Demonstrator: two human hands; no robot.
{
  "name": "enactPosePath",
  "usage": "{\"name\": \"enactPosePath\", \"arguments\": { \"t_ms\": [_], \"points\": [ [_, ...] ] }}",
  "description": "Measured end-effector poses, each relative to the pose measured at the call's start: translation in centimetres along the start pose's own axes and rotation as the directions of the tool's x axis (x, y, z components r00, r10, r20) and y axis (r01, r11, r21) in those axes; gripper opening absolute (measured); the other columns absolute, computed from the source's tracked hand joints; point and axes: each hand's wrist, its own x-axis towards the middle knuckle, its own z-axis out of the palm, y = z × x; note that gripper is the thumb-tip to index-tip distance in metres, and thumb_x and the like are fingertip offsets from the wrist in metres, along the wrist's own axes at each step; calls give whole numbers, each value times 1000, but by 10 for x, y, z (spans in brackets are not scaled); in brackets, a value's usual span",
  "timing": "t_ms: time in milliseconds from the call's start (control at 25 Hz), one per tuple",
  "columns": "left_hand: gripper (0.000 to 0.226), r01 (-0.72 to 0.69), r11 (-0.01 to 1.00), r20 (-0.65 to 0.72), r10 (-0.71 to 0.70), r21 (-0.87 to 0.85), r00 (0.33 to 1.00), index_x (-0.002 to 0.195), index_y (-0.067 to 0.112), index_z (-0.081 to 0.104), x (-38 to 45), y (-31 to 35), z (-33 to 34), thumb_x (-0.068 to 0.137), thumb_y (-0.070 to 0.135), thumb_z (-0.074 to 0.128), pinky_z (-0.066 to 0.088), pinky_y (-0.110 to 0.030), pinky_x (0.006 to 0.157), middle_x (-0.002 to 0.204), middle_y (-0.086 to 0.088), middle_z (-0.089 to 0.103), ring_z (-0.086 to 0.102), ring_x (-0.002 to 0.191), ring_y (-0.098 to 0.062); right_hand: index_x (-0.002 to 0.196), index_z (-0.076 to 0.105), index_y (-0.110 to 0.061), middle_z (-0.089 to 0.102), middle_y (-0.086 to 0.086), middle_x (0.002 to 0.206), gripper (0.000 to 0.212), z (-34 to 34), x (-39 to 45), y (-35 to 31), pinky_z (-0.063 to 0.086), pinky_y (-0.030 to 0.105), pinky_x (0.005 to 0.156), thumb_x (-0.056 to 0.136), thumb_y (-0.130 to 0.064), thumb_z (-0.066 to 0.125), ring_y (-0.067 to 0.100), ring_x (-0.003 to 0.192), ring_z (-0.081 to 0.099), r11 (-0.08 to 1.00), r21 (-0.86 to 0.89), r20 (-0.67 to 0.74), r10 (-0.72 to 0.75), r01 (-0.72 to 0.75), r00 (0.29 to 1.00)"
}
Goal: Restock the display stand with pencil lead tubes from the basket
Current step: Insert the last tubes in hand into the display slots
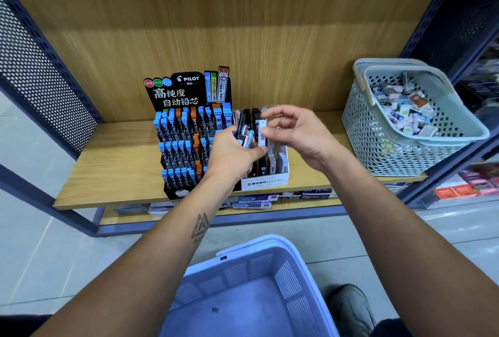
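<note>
A black tiered display stand [186,99] stands on the wooden shelf [113,164], its rows filled with blue-capped and orange-capped lead tubes. In front of its right side, my left hand [232,157] grips a bundle of lead tubes [246,135] with blue caps. Just to the right, my right hand [294,131] pinches one clear tube [262,132] between thumb and fingers, above a white box [266,181] of black tubes. A lilac basket [243,282] sits on the floor below my forearms; its visible bottom looks nearly bare.
A pale green perforated basket [378,131] full of small packaged items stands at the shelf's right end. Dark metal uprights [432,26] frame the shelf on both sides. Boxes lie on the lower shelf [253,201]. My shoe [348,307] is beside the lilac basket.
</note>
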Motion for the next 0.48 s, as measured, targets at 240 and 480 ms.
{"name": "enactPosePath", "arguments": {
  "t_ms": [240,480],
  "points": [
    [30,127,983,-33,-132,-134,991,107,1,58,7,-2,-1,87,9,79,34,-23,37,70,-14,68,45,40,-14,92,70,-2,75,15,83,7,-38,7,-12,62,41,78,86,1,72,23,76,74,956,-282,-180,-130,75,975],
    [55,230,926,49,-226,-301,973,129,-10,50,13,-7,-12,90,17,77,30,-23,40,66,-11,62,41,43,-14,91,69,-21,71,-7,84,7,-38,20,16,58,24,76,92,-15,72,9,80,69,734,-679,-217,-223,17,950]
  ]
}}
